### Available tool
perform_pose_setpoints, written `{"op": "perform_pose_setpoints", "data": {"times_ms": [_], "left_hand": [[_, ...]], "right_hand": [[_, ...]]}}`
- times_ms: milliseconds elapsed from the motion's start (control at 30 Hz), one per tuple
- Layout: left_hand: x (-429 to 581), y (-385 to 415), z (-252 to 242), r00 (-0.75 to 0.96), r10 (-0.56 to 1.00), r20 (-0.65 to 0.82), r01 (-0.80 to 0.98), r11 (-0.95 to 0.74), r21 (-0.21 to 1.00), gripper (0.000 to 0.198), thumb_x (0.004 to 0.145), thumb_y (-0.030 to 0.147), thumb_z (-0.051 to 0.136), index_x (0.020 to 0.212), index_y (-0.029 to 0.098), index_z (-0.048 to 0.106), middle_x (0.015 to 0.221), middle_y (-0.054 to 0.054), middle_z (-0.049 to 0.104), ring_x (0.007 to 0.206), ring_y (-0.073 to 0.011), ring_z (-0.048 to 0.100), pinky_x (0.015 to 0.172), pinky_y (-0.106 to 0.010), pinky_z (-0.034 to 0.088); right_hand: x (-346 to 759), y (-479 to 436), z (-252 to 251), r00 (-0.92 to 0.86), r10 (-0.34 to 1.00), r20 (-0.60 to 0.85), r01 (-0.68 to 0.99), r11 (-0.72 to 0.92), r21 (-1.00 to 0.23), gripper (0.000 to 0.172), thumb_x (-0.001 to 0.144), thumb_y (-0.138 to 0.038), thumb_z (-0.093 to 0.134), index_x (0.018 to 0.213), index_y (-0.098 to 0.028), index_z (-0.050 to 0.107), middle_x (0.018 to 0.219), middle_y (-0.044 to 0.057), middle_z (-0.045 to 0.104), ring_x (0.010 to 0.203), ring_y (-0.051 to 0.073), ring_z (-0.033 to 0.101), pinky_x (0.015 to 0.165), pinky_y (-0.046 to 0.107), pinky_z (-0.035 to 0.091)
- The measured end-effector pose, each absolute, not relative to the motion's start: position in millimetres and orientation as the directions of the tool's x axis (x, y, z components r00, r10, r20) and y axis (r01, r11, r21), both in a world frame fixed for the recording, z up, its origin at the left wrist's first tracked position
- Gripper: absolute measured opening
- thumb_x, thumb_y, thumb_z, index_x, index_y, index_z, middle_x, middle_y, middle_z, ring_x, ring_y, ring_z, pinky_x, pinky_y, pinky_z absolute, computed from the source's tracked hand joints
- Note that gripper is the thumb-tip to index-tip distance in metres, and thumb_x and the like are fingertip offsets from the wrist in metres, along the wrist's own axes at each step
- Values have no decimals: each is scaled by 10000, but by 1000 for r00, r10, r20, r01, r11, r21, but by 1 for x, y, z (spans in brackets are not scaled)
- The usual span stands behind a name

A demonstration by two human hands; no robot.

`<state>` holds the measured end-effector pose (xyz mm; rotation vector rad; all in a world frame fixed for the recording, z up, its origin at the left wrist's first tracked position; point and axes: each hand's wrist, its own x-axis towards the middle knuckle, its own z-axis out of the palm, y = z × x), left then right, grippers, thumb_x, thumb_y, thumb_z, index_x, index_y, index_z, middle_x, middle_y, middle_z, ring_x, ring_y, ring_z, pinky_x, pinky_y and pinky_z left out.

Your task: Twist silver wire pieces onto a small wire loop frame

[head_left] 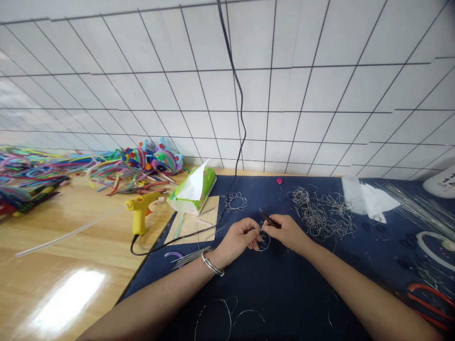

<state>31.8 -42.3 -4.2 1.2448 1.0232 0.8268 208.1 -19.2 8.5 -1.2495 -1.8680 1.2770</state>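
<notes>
My left hand [243, 236], with a silver bangle [212, 265] on its wrist, pinches a small round frame of thin bent wire [265, 247]. Opposite it, my right hand [287, 233] grips a slim dark pointed tool [269, 219], whose exact kind I cannot make out; its tip points up and left. The right fingertips meet the wire beside the left fingertips. Just beyond the hands lies a flower-shaped wire ring [236, 202]. A tangled heap of bent wire pieces [322, 213] is to the right of my right hand.
A yellow glue gun [140, 213] stands left on the wooden table, near a green tissue pack [195, 189] and colourful pipe cleaners [21, 163]. Its black cable [185, 237] crosses the dark mat. Straight wires [423, 203] and orange-handled scissors [430, 296] lie right; loose wire loops [213, 315] are in front.
</notes>
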Motion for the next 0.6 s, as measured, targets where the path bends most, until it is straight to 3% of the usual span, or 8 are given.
{"op": "perform_pose_setpoints", "data": {"times_ms": [267,600], "left_hand": [[32,-42,5,376,917,-132,-26,153,988,236,759,314,553,922,144,536,724,-26,608,504,-75,559,467,-178,403],[32,-40,-8,316,937,-149,112,119,987,220,732,334,572,774,118,565,619,-11,593,520,-94,576,505,-196,447]], "right_hand": [[209,-19,10,-434,898,-65,391,123,-912,187,721,-319,487,692,-154,571,567,-37,445,530,82,370,519,206,315],[209,-19,8,-439,896,-67,406,132,-904,207,736,-327,484,723,-147,585,573,-35,454,537,82,388,502,197,310]]}}
